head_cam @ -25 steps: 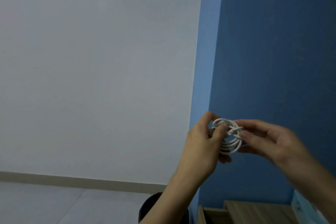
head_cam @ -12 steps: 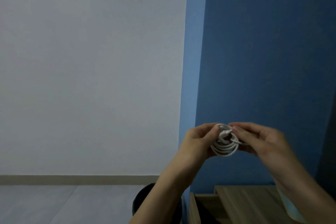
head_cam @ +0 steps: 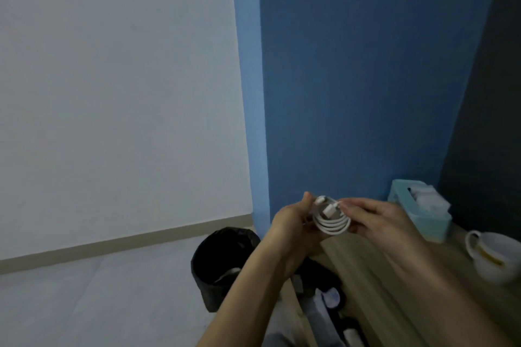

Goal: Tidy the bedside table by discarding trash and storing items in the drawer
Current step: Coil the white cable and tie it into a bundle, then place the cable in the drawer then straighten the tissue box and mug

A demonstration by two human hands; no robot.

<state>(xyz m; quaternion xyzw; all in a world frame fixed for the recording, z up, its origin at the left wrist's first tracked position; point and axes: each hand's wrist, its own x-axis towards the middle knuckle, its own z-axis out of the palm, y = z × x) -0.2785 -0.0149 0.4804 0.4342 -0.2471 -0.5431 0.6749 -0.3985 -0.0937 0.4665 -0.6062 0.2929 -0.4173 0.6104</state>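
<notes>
A coiled white cable [head_cam: 332, 221] is held in the air between both hands, above the wooden bedside table [head_cam: 375, 282]. My left hand [head_cam: 293, 227] grips the coil's left side. My right hand [head_cam: 377, 222] pinches its right side, fingertips at the white plug on top. Below my left forearm the table's drawer [head_cam: 329, 310] stands pulled out, with dark and pale items inside that I cannot make out. A black trash bin [head_cam: 222, 259] stands on the floor left of the table.
A teal tissue box [head_cam: 420, 211] sits at the back of the table against the blue wall. A white cup [head_cam: 496, 259] with something yellow in it stands at the right. Pale floor stretches to the left.
The view has tipped downward, so the bin, the pulled-out drawer, the tissue box and the cup have come into sight. Both hands still hold the coiled cable together.
</notes>
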